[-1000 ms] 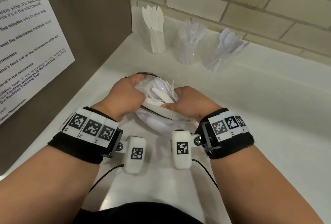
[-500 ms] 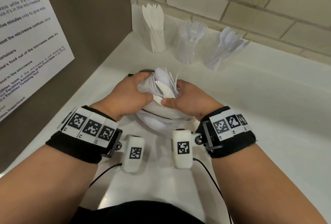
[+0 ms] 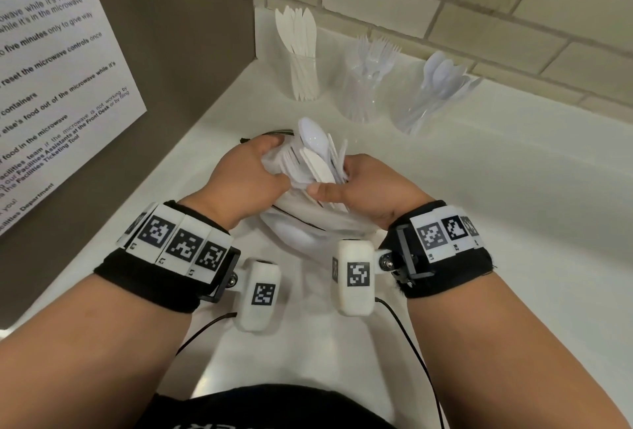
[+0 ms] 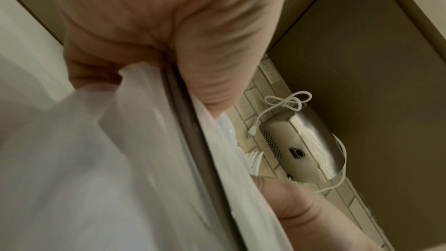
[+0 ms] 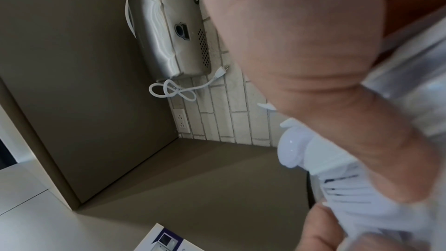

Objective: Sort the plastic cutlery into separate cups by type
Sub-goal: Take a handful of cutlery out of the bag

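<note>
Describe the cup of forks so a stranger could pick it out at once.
Three clear cups stand along the brick wall at the back of the white counter. The fork cup is the middle one, the only one with prongs sticking up.

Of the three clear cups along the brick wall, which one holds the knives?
The leftmost cup, nearest the corner; it holds opaque white knives, while the middle cup holds forks and the right cup spoons.

A white counter [image 3: 496,188] carries three clear cups behind a clear bag [image 3: 308,223]: knives [image 3: 305,75], forks [image 3: 363,92], spoons [image 3: 418,106].
</note>
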### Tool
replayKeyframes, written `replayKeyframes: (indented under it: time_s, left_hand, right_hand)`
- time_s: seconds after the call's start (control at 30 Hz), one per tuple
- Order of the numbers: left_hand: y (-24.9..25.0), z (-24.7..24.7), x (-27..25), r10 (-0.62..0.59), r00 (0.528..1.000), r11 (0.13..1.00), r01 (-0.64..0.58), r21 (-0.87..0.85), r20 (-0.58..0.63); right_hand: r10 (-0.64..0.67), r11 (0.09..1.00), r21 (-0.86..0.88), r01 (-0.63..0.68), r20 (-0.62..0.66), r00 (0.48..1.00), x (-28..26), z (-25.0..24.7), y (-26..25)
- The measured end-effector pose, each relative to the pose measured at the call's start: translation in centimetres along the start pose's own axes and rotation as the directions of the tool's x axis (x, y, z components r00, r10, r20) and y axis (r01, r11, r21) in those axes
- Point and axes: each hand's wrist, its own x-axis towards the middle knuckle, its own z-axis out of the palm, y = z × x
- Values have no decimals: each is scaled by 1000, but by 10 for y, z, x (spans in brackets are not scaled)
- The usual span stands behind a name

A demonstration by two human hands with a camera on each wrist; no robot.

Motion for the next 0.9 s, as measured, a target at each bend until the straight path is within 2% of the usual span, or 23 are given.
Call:
replayKeyframes:
  time_s: [0.17, 0.43, 0.5, 0.57, 0.67, 0.77, 0.83, 0.87, 0.9]
  left_hand:
    - [-7, 3, 3, -45, 999, 996, 46, 75, -13]
    - [-3, 5, 3, -84, 996, 996, 84, 19, -3]
    - [-4, 4, 3, -79, 997, 994, 79, 71, 6]
    - [-5, 1, 3, -109, 994, 985, 104, 138, 30]
    - [-7, -4, 2, -130, 988, 964, 107, 245, 77]
    - [-4, -7, -1, -121, 987, 961, 89, 262, 108]
    - [0, -9, -3, -70, 992, 973, 44, 226, 109]
    - [2, -9, -5, -9, 998, 981, -4, 192, 66]
    - [5, -10, -7, 88, 996, 988, -84, 132, -27]
  right_hand:
    - [35, 999, -38, -34, 39, 999, -1, -4, 3]
    - [-15, 999, -34, 19, 117, 993, -2, -3, 4]
    - [-18, 1000, -4, 19, 66, 998, -1, -2, 5]
    - [-27, 992, 126, 26, 9, 1000, -3, -5, 4]
    - [-22, 878, 476, 42, -47, 999, -3, -7, -1]
    - [-24, 835, 539, 106, -156, 987, 0, -8, -9]
    - [-27, 816, 559, 148, -220, 975, -1, -10, -17]
    - [-26, 798, 578, 171, -250, 968, -1, -12, -22]
    - [-28, 779, 596, 198, -282, 959, -2, -15, -28]
